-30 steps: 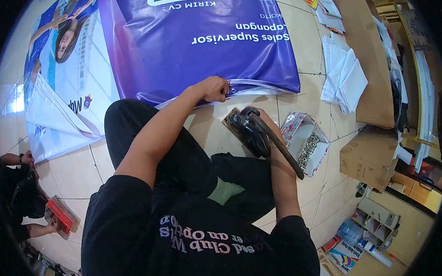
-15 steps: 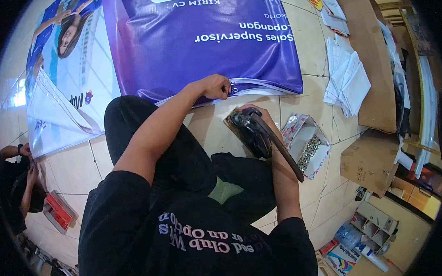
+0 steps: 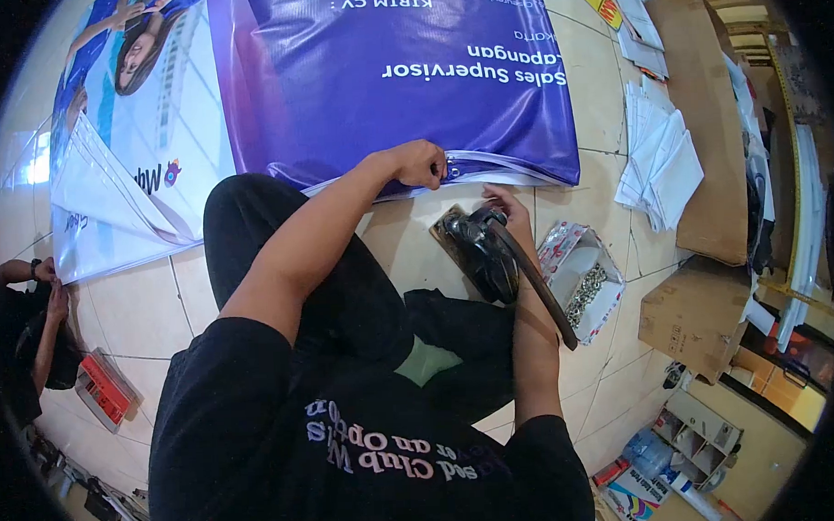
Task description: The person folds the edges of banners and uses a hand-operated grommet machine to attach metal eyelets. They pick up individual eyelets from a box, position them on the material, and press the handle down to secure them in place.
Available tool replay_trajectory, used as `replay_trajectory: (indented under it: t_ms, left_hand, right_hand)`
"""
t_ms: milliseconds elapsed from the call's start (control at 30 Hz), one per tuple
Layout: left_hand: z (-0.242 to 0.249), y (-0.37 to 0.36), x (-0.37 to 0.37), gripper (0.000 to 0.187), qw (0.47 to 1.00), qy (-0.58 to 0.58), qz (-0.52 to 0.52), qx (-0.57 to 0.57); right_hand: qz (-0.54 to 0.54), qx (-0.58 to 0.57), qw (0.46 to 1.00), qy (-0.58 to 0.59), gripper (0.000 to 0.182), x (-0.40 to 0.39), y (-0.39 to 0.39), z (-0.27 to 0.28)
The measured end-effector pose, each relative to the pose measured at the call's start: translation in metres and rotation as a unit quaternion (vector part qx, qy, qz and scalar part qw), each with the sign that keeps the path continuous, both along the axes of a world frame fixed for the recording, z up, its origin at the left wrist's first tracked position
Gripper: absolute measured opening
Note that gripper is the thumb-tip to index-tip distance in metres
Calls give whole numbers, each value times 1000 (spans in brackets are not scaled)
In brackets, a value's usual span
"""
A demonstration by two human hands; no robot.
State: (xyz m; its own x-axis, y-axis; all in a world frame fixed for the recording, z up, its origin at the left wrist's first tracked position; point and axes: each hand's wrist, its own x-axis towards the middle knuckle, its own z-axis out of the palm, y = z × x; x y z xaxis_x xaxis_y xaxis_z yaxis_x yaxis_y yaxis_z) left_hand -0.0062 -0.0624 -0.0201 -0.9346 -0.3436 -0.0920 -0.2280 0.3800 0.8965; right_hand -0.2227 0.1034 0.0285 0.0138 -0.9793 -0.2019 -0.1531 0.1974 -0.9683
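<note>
A purple printed banner [image 3: 384,105] lies upside down before me, its white-backed edge folded up toward my knees. My left hand [image 3: 421,164] is closed on that edge, next to small metal eyelets [image 3: 452,170] in the hem. Just below stands a black hand-operated eyelet press [image 3: 483,254] with a long brown lever [image 3: 542,288]. My right hand [image 3: 509,209] is beyond the top of the press, beside the banner edge. Its fingers point toward the banner, and the press hides part of the hand. A small box [image 3: 611,300] of loose metal eyelets sits right of my right forearm.
Folded white sheets [image 3: 660,165] lie on the tiled floor at right, by large cardboard [image 3: 701,113]. A second banner [image 3: 187,112] spreads at left. Another person's hands [image 3: 52,287] hold its corner, near a red box [image 3: 107,386]. A compartment organiser [image 3: 703,425] stands lower right.
My right hand has shifted from the press toward the banner edge, its fingers now showing past the press. My left hand keeps its hold on the edge. The view has moved slightly.
</note>
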Motion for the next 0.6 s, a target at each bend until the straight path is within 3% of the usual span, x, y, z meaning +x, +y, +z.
replay_trajectory:
  t_ms: [67, 200, 267, 400, 500, 600]
  left_hand:
    - [-1, 1, 1, 21, 1000, 8, 16, 2]
    - [-2, 0, -1, 21, 1000, -4, 4, -15]
    - [4, 0, 0, 16, 999, -45, 1, 11]
    - [3, -1, 2, 16, 1000, -25, -2, 16]
    - [-2, -4, 0, 15, 999, 0, -9, 32]
    - [-2, -4, 0, 13, 998, -18, 4, 67]
  right_hand:
    - [60, -65, 966, 242, 50, 0, -7, 7]
    - [165, -109, 919, 341, 52, 18, -25, 23]
    - [226, -160, 849, 450, 42, 21, -34, 27]
    - [224, -101, 863, 441, 40, 25, -34, 21]
    - [208, -277, 803, 485, 32, 28, -43, 12]
    - [236, -324, 775, 489, 25, 24, -51, 3]
